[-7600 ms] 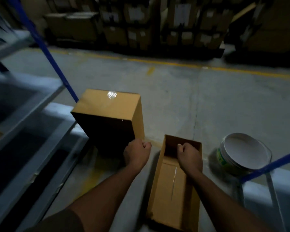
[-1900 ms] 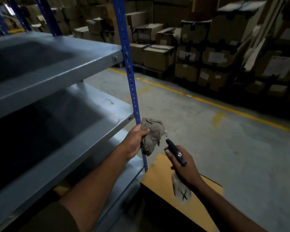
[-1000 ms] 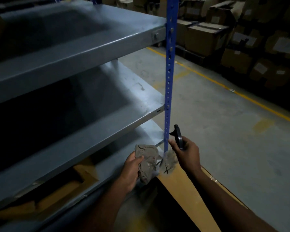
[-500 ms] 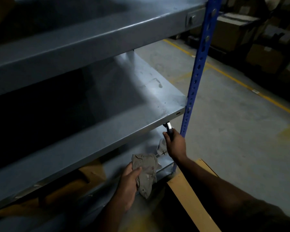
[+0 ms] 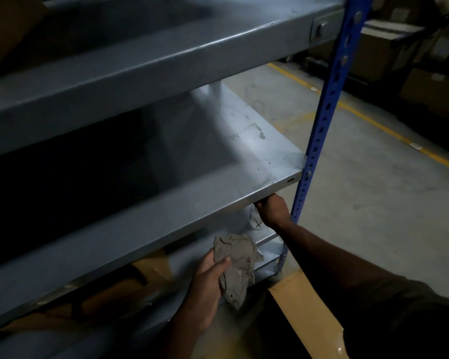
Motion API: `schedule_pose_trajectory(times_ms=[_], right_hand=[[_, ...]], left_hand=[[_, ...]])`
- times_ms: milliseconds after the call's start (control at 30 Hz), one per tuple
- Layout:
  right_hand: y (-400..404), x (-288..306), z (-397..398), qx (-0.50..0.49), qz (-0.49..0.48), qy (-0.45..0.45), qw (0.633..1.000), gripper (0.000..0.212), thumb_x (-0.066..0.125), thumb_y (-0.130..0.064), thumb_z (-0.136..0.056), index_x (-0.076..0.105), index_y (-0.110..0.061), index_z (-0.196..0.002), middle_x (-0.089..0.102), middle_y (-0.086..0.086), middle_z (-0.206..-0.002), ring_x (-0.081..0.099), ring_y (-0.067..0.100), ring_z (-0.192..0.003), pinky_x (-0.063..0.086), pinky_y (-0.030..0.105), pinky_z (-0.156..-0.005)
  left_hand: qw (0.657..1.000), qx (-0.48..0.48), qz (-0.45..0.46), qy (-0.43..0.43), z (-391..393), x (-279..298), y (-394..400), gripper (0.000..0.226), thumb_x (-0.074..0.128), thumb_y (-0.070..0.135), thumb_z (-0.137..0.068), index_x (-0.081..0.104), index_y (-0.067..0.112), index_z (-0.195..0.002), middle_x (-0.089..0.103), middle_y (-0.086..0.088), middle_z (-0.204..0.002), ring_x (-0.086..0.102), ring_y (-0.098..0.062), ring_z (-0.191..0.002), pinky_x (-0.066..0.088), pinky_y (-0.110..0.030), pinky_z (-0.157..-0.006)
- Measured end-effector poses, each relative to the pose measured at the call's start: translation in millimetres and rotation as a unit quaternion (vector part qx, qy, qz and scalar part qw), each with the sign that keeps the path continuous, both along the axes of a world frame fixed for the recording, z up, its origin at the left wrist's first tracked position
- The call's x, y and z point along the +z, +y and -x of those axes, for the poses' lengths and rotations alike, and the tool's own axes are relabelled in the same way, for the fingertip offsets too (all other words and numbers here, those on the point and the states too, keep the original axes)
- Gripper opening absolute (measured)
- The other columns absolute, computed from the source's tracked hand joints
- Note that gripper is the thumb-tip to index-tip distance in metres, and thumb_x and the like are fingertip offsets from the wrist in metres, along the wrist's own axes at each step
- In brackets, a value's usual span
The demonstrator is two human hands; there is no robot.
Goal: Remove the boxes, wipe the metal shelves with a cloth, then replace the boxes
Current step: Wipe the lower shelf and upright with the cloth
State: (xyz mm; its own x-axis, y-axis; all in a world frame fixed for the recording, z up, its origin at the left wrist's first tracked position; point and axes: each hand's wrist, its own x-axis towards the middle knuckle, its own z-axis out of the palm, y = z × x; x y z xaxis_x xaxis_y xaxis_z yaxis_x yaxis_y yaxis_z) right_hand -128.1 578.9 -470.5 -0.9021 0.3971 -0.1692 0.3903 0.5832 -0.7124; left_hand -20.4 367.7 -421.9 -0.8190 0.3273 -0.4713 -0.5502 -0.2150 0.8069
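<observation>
While crumpled cloth (image 5: pixel 235 265) in left hand (image 5: pixel 209 281) fingers: right hand (image 5: pixel 272 209) fingers' grip indiscernible.

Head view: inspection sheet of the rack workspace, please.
Surface: grey metal shelf, smudged near its right end.
Job's things: cloth crumpled, at the lower shelf level; cardboard box on the floor.
Clutter: cardboard under the shelf.
Grippers: left hand grips the cloth; right hand holds a spray bottle under the shelf edge.
Cables: nothing seen.
Surroundings: blue upright, concrete floor, stacked boxes.
</observation>
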Motion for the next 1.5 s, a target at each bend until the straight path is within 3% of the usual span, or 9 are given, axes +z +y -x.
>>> schedule_pose_trajectory(times_ms=[200,467,900,967,1033,1100,1200,1300,1500], right_hand=[[8.4,4.7,-2.1,0.018,0.014,-0.010,1.000,0.031,0.055,-0.033,-0.097,0.067,-0.006,-0.105,0.070,0.015,-0.110,0.063,0.034,-0.101,0.037,0.027,-0.071],[12.3,17.2,4.4,0.050,-0.012,-0.048,0.998,0.032,0.043,-0.025,-0.102,0.064,-0.001,-0.107,0.065,0.021,-0.117,0.059,0.036,-0.107,0.036,0.029,-0.073],[7.4,23.2,-15.1,0.029,0.015,-0.076,0.997,0.046,0.052,-0.029,-0.099,0.048,-0.006,-0.138,0.061,0.016,-0.129,0.060,0.033,-0.115,0.046,0.033,-0.089],[5.1,18.9,-27.0,-0.015,0.012,-0.058,0.998,0.035,0.050,-0.026,-0.097,0.059,-0.004,-0.122,0.066,0.019,-0.117,0.061,0.034,-0.110,0.047,0.034,-0.088],[-3.2,18.3,-48.7,-0.082,0.055,-0.028,0.995,0.025,0.047,-0.023,-0.096,0.062,-0.011,-0.079,0.065,0.012,-0.079,0.063,0.033,-0.085,0.051,0.038,-0.079],[-15.5,25.2,-73.1,-0.179,0.191,0.022,0.965,0.036,0.047,-0.025,-0.098,0.057,-0.013,-0.066,0.062,0.008,-0.067,0.064,0.032,-0.073,0.054,0.042,-0.075],[-31.0,46.0,-99.9,-0.231,0.510,0.033,0.828,0.046,0.039,-0.045,-0.103,0.066,-0.009,-0.093,0.073,0.012,-0.087,0.068,0.027,-0.087,0.056,0.041,-0.083],[-35.3,72.9,-115.9,-0.183,0.682,0.044,0.707,0.058,0.035,-0.059,-0.098,0.065,-0.013,-0.116,0.074,0.010,-0.105,0.070,0.023,-0.098,0.054,0.039,-0.086],[-29.9,109.0,-122.5,-0.134,0.727,0.114,0.664,0.052,0.052,-0.043,-0.093,0.058,-0.009,-0.133,0.064,0.016,-0.129,0.062,0.031,-0.119,0.047,0.049,-0.104]], left_hand=[[1.000,-0.007,0.005,0.012,-0.8,7.5,8.5,0.035,0.043,0.001,-0.098,0.054,0.011,-0.130,0.070,-0.011,-0.117,0.068,-0.027,-0.106,0.055,-0.037,-0.086],[1.000,-0.006,0.009,0.016,-0.2,10.2,16.6,0.038,0.043,0.001,-0.098,0.052,0.010,-0.133,0.069,-0.013,-0.120,0.066,-0.030,-0.109,0.048,-0.051,-0.099],[0.999,-0.018,0.002,0.030,15.6,17.4,26.6,0.037,0.046,0.006,-0.098,0.053,0.017,-0.132,0.066,-0.009,-0.125,0.065,-0.025,-0.114,0.051,-0.040,-0.091],[0.999,-0.020,-0.013,0.035,19.5,24.2,31.3,0.037,0.044,0.005,-0.098,0.052,0.015,-0.133,0.066,-0.010,-0.125,0.064,-0.025,-0.115,0.050,-0.039,-0.093],[0.999,-0.015,-0.025,0.039,23.9,30.3,37.5,0.037,0.044,0.003,-0.098,0.053,0.011,-0.133,0.066,-0.011,-0.124,0.064,-0.025,-0.114,0.051,-0.039,-0.095],[0.999,-0.006,-0.030,0.041,29.6,34.6,43.6,0.037,0.044,0.001,-0.097,0.052,0.006,-0.133,0.066,-0.014,-0.124,0.064,-0.028,-0.114,0.050,-0.041,-0.099],[0.999,-0.012,-0.029,0.042,36.6,41.6,51.1,0.037,0.046,0.004,-0.097,0.052,0.006,-0.134,0.067,-0.014,-0.122,0.064,-0.030,-0.114,0.048,-0.047,-0.101],[0.997,-0.035,-0.030,0.068,40.0,55.4,56.3,0.032,0.047,0.009,-0.098,0.056,0.011,-0.130,0.070,-0.009,-0.119,0.066,-0.025,-0.110,0.054,-0.038,-0.089],[0.979,-0.114,0.023,0.169,52.7,82.9,59.6,0.025,0.057,0.016,-0.096,0.064,0.010,-0.120,0.072,-0.008,-0.112,0.069,-0.024,-0.104,0.055,-0.035,-0.087]])
